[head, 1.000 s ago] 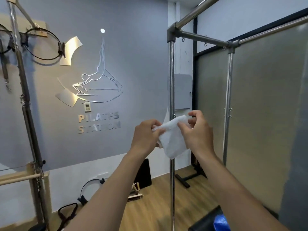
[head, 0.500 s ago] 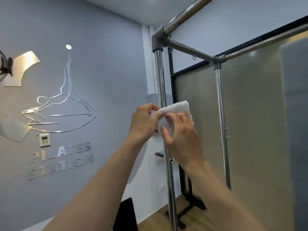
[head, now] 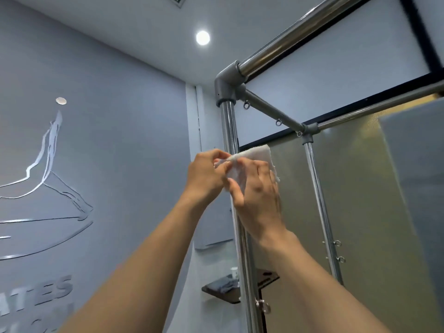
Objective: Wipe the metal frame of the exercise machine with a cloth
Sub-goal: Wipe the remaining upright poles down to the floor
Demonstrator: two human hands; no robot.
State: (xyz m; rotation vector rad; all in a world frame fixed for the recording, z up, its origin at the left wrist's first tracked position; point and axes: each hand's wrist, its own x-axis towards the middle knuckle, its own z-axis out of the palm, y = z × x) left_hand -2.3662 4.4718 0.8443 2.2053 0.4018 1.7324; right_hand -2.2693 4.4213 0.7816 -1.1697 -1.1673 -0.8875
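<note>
While both forearms reach up, the left hand (head: 206,174) pinches the left end of the white cloth (head: 254,152) between curled fingertips. The right hand (head: 258,195), just beside it, curls its fingers over the cloth and holds it against the near upright pole (head: 229,126) of the metal frame. The cloth sits on the pole's upper part, below the grey corner joint (head: 228,87) where the top bar (head: 300,32) and a cross bar (head: 271,109) meet. Farther back are a second pole (head: 317,200), a small dark shelf (head: 221,290) and a silver wall logo (head: 48,164).
</note>
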